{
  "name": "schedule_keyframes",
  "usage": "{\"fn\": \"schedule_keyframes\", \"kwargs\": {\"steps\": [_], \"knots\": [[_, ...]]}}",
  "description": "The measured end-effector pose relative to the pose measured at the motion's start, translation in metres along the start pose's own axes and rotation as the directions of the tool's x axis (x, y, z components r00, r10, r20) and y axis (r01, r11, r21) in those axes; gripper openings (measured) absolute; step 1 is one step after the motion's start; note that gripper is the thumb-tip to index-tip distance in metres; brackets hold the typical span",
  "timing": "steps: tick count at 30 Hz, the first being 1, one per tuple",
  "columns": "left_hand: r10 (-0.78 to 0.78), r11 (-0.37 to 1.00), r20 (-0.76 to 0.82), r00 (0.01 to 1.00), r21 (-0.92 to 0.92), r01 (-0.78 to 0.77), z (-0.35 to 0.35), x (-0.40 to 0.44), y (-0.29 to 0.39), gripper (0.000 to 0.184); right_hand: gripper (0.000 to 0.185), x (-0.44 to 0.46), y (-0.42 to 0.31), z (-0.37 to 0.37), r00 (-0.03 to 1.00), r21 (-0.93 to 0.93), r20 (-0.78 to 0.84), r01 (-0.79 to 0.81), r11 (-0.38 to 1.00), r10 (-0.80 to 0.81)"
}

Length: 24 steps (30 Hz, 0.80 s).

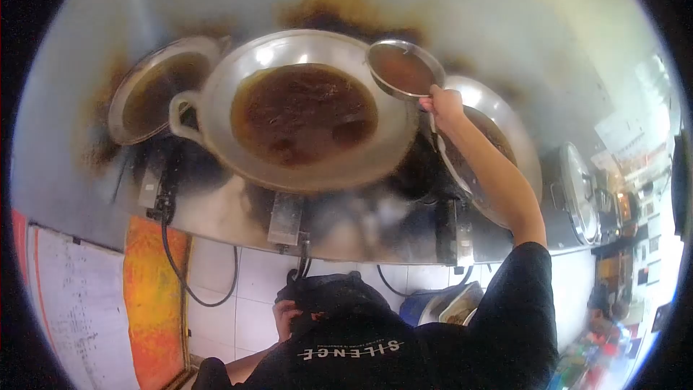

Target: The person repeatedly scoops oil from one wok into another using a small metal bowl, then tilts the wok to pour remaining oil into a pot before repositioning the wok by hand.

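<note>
My right hand (445, 107) grips a round metal strainer (404, 71) at its handle side. It hangs over the gap between the big wok and the right pan, at the wok's upper right rim. The big wok (216, 108), with loop handles, holds dark brown oil (303, 112) with ripples on its surface. Low in the view, my left hand (286, 318) is close to my body, fingers curled against a black cloth-like item (336, 292). What those fingers hold is mostly hidden.
A smaller pan (119, 112) of dark liquid sits left, and another pan (530, 148) sits right, partly behind my forearm. A lidded pot (577, 191) stands farther right. Gas valves and black hoses (167, 245) line the stove front. Tubs (433, 307) stand below.
</note>
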<state>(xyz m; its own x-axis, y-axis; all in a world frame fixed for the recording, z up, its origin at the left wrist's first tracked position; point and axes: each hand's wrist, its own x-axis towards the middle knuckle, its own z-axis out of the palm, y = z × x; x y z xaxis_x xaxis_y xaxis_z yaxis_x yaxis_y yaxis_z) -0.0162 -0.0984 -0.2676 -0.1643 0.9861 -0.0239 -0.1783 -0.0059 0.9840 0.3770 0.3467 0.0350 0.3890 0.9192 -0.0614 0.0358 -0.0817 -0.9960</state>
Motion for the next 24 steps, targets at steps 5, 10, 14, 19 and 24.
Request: {"fn": "schedule_keyframes", "kwargs": {"steps": [5, 10, 14, 19, 24], "knots": [[0.005, 0.975, 0.13, 0.991, 0.221, -0.034, 0.013, 0.008, -0.007, 0.027, 0.024, -0.009, -0.006, -0.1, 0.989, 0.039, -0.151, 0.007, 0.999, -0.001], [0.449, 0.808, 0.144, 0.882, 0.356, -0.47, 0.028, 0.015, -0.059, 0.036, 0.022, -0.024, -0.001, -0.195, 0.959, -0.08, -0.281, -0.002, 0.997, -0.021], [0.081, 0.969, 0.03, 0.996, 0.233, -0.086, 0.05, 0.01, -0.061, 0.033, 0.024, -0.035, 0.0, -0.254, 0.936, -0.23, -0.349, -0.035, 0.972, -0.049], [-0.481, 0.877, 0.066, 0.874, 0.041, 0.479, 0.077, 0.027, -0.017, 0.029, 0.027, -0.049, -0.01, -0.307, 0.886, -0.521, -0.434, -0.098, 0.848, -0.164], [-0.244, 0.967, 0.085, 0.966, 0.094, 0.236, 0.091, 0.021, -0.035, 0.027, 0.036, -0.045, -0.02, -0.371, 0.897, -0.806, -0.276, -0.021, 0.591, -0.345]]}}
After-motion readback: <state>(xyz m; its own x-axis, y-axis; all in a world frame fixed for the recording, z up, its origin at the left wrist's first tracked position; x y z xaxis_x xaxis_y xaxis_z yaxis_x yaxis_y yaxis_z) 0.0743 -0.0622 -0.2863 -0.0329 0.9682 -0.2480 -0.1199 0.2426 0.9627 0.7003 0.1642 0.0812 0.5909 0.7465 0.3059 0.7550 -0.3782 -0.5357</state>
